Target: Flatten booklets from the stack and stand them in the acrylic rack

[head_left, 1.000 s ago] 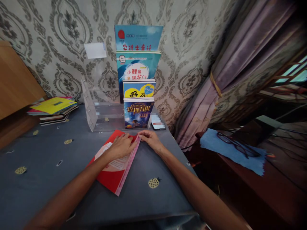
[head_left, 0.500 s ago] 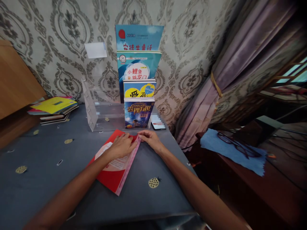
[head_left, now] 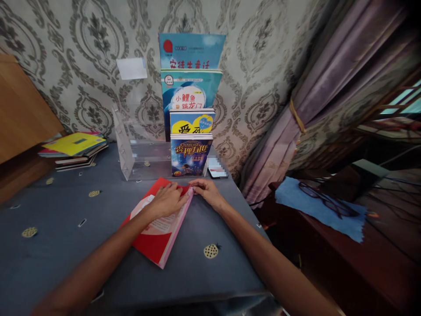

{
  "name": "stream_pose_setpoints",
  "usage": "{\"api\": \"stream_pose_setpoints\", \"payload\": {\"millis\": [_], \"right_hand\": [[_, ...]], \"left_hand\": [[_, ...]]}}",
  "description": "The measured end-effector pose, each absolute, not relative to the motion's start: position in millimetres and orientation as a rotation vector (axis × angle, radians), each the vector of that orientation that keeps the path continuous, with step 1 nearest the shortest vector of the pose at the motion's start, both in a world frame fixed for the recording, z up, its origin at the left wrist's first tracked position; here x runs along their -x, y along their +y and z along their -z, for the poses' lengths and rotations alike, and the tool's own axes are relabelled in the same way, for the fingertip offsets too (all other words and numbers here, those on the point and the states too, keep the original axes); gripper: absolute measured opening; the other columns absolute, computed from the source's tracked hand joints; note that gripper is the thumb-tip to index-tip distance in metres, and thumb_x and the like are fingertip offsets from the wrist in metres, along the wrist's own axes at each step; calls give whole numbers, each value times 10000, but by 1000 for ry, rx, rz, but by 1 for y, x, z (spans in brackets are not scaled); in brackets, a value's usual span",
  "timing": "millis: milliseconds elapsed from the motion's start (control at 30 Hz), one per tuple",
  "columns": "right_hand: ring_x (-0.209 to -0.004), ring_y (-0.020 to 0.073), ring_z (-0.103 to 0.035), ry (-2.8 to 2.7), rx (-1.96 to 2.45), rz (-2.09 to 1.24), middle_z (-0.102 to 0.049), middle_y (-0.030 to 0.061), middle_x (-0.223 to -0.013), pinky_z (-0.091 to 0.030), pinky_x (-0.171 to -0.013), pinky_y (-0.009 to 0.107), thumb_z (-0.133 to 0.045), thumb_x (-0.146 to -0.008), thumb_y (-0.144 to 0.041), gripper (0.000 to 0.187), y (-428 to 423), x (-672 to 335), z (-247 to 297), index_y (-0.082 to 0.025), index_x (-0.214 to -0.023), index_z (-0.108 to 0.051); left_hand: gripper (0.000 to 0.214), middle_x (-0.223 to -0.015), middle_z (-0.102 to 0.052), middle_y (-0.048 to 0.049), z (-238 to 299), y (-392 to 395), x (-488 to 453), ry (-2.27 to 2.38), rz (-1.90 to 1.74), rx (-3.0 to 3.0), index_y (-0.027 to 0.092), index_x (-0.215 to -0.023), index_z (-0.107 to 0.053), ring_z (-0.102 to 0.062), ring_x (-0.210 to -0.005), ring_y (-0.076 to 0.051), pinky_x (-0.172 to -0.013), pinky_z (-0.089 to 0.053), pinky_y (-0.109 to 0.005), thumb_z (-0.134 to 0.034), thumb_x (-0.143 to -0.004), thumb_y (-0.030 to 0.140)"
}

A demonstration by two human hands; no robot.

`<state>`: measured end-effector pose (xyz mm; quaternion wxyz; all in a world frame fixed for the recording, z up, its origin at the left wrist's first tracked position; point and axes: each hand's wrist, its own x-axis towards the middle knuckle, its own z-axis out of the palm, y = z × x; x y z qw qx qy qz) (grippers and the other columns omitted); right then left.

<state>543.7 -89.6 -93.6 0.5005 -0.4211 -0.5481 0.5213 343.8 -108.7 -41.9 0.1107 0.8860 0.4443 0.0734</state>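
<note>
Tablecloth (head_left: 200, 278) under red book (head_left: 153, 246); left hand (head_left: 166, 199) spread atop it, right hand (head_left: 208, 192) pinching its far corner. Wants even pressure, light pinch.

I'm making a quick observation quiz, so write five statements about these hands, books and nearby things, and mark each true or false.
1. The left hand and the right hand both touch the red book. True.
2. Several books stand toward the right side of the clear rack. True.
3. The red book is in the clear rack. False: it lies on the tablecloth.
4. The glasses lie on the blue cloth. True.
5. The blue cloth is under the red book. False: it is off to the right.
</note>
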Motion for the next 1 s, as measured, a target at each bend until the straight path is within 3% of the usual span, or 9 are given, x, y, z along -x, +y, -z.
{"api": "stream_pose_setpoints", "payload": {"millis": [200, 333, 533, 800, 1000], "right_hand": [[-677, 152, -612, -1396, 1073, -1170, -709, -2, -771, -516, -642, 276, -723, -743, -433, 243, -89, -543, 94, -222, -852, -771], [-697, 189, -630, -1533, 1169, -969, -732, 15, -775, -517, -684, 319, -692, -780, -351, 152, -89, -542, 96, -232, -824, -775], [-769, 214, -667, -1703, 1281, -723, -768, 34, -852, -518, -764, 353, -628, -820, -234, 168, -95, -543, 94, -236, -901, -776], [-896, 201, -694, -1706, 1235, -725, -752, 65, -985, -547, -840, 349, -577, -841, -179, 233, -92, -540, 98, -187, -1008, -739], [-1033, 227, -658, -1841, 1230, -508, -705, 94, -1108, -515, -930, 394, -583, -858, -159, 238, -99, -537, 92, -191, -1045, -728]], "left_hand": [[586, -1129, -627, -140, 39, -112, -347, 1357, -142, -2647, 154, -1134, -669, -593, -1075, -299, -944, -443, -446, -275, -1007, 568], [619, -1166, -614, -147, 34, -113, -346, 1357, -99, -2666, 155, -1136, -666, -576, -1128, -316, -951, -441, -436, -285, -989, 619], [588, -1329, -547, -156, 28, -105, -330, 1164, 105, -2716, 166, -1329, -553, -531, -1209, -325, -976, -429, -434, -479, -932, 593], [648, -1583, -337, -185, 38, -107, -332, 1232, 216, -2721, 196, -1490, -371, -314, -1452, -364, -1087, -351, -518, -407, -976, 589], [639, -1533, -393, -243, 49, -107, -350, 1442, 76, -2737, 126, -1462, -414, -355, -1415, -388, -1044, -364, -623, -307, -1010, 565]]}}
